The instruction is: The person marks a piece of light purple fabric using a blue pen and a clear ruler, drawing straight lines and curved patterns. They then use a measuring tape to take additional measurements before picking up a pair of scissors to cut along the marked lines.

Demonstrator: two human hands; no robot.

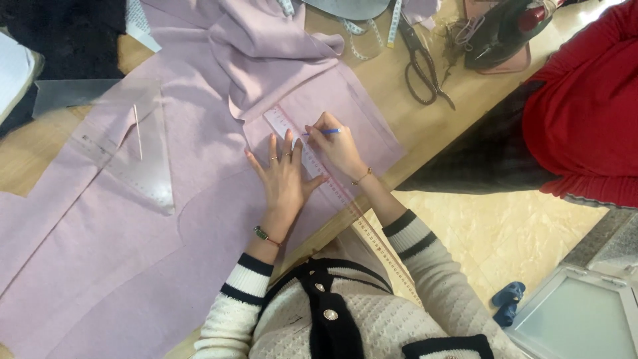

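Pale lilac fabric (pixel 133 219) is spread over a wooden table (pixel 458 100). A long clear ruler (pixel 339 189) lies across the fabric and juts past the table's near edge. My left hand (pixel 284 174) lies flat with fingers spread, pressing on the ruler and the cloth. My right hand (pixel 337 143) grips a blue pencil (pixel 325 132), its tip against the ruler's far end near a folded fabric edge.
A clear set square (pixel 143 166) with a thin stick rests on the fabric at left. Large scissors (pixel 422 66), a measuring tape (pixel 362 33) and an iron (pixel 508 30) sit at the back right. A person in red (pixel 588 106) stands at right.
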